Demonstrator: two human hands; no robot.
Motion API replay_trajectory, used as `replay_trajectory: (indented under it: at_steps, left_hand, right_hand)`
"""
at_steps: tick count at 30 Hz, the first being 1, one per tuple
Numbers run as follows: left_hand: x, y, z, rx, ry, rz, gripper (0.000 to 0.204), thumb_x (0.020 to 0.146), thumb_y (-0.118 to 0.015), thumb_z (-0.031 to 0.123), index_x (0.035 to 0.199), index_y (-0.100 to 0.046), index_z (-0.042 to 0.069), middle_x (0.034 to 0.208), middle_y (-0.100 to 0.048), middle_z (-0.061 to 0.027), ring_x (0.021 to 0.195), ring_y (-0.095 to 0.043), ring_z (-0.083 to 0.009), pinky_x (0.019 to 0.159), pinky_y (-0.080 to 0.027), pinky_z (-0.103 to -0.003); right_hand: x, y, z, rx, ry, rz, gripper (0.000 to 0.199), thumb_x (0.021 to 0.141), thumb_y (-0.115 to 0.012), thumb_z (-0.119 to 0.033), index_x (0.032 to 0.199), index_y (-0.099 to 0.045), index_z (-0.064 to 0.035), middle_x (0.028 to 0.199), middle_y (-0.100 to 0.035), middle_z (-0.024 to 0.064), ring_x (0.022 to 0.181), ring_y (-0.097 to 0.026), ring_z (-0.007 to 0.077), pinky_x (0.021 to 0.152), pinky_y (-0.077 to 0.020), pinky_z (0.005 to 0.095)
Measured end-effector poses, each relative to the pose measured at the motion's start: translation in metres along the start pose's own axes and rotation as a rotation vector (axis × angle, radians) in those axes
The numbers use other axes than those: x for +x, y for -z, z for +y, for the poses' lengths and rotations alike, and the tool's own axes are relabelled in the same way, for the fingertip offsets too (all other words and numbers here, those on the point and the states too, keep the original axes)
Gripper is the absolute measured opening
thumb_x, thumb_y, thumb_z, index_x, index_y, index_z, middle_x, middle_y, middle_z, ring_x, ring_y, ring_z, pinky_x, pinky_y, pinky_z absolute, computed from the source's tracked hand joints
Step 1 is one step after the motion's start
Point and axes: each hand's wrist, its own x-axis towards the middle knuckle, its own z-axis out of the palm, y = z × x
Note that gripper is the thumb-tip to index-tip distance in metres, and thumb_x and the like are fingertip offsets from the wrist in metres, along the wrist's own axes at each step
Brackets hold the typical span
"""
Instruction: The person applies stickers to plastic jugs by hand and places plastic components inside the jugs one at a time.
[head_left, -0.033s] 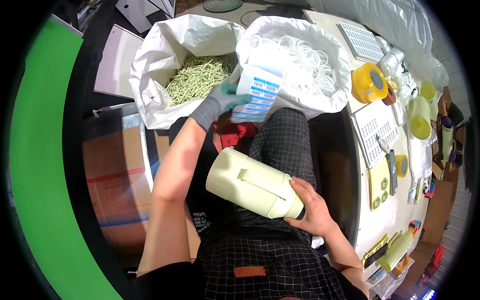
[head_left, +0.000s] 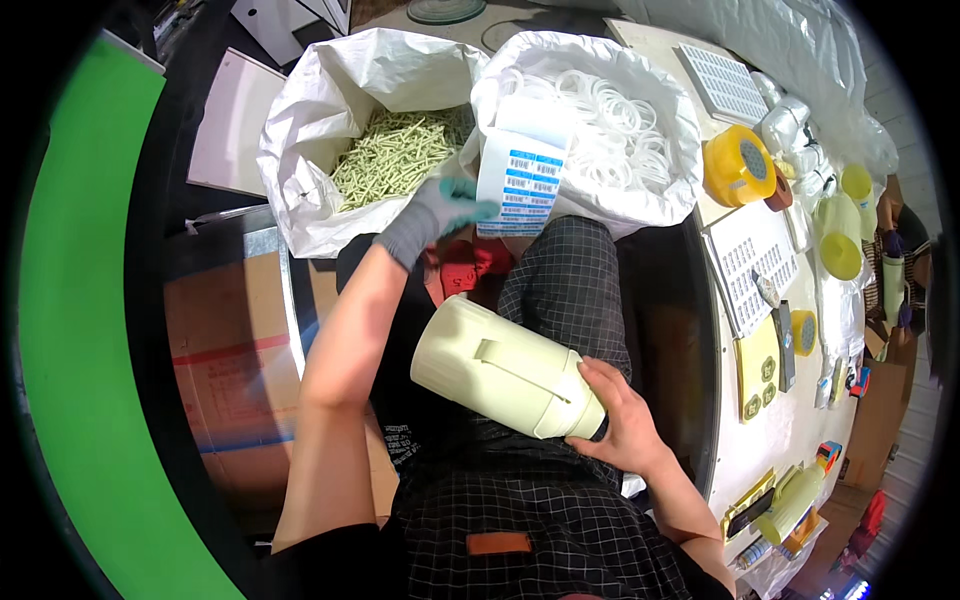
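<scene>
My left hand (head_left: 440, 212), in a grey glove with green fingertips, is stretched out with its fingers apart. Its fingertips are at the left edge of a white sheet of blue barcode stickers (head_left: 520, 187), which leans at the front of the right-hand white sack. Across my lap lies a pale yellow thermos jug (head_left: 500, 368) on its side, with its handle facing up. My bare right hand (head_left: 625, 420) grips the jug's narrower end, thumb below and fingers above.
One white sack (head_left: 300, 150) holds thin pale green pieces (head_left: 395, 155); another (head_left: 685, 150) holds white rings (head_left: 620, 130). On the right-hand table (head_left: 740, 450) are yellow tape rolls (head_left: 740, 165), sticker sheets (head_left: 750, 260) and another jug (head_left: 795, 505). A cardboard box (head_left: 230, 350) is at left.
My left hand has drawn back slightly to the left and down. The sticker sheet has swung from tilted to nearly upright. The jug and my right hand have barely moved.
</scene>
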Motion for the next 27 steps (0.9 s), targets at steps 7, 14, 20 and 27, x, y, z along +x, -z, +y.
replay_trajectory:
  at_steps: [7, 14, 20, 27]
  left_hand:
    - [-0.066, -0.021, -0.038, 0.133, -0.234, 0.09, 0.041, 0.088, -0.084, 0.011, 0.124, -0.069, -0.002, 0.102, -0.076, -0.0064, 0.085, -0.072, -0.0113, 0.078, -0.059, -0.028]
    - [-0.102, -0.032, -0.016, 0.424, -0.536, 0.483, 0.038, 0.089, -0.078, 0.007, 0.127, -0.072, 0.005, 0.099, -0.078, -0.0108, 0.086, -0.076, -0.0173, 0.081, -0.059, -0.032]
    - [-0.108, -0.028, -0.02, 0.446, -0.573, 0.555, 0.024, 0.087, -0.081, 0.009, 0.111, -0.078, 0.003, 0.1, -0.078, -0.0135, 0.087, -0.076, -0.0248, 0.081, -0.058, -0.033]
    - [-0.154, -0.025, -0.031, 0.29, -0.76, 0.723, 0.02, 0.085, -0.08, -0.001, 0.104, -0.076, 0.002, 0.113, -0.071, -0.0119, 0.108, -0.069, -0.0267, 0.093, -0.055, -0.032]
  right_hand:
    - [-0.002, -0.016, 0.021, 0.164, 0.085, 0.045, 0.1, 0.07, -0.093, -0.021, 0.157, -0.044, -0.0096, 0.153, -0.05, 0.0254, 0.134, -0.059, 0.0443, 0.111, -0.0526, 0.0468]
    - [-0.004, -0.013, 0.014, 0.17, 0.021, -0.006, 0.102, 0.072, -0.091, -0.023, 0.159, -0.04, -0.01, 0.155, -0.05, 0.0231, 0.138, -0.056, 0.0433, 0.115, -0.05, 0.0481]
    - [-0.001, -0.008, 0.004, 0.18, -0.058, -0.076, 0.11, 0.07, -0.093, -0.021, 0.164, -0.037, -0.0108, 0.156, -0.051, 0.0228, 0.142, -0.054, 0.0416, 0.118, -0.048, 0.0469]
    - [-0.011, -0.019, 0.013, 0.559, -0.095, 0.007, 0.113, 0.074, -0.093, -0.019, 0.167, -0.031, -0.0066, 0.158, -0.051, 0.0246, 0.145, -0.053, 0.0386, 0.121, -0.0425, 0.0451]
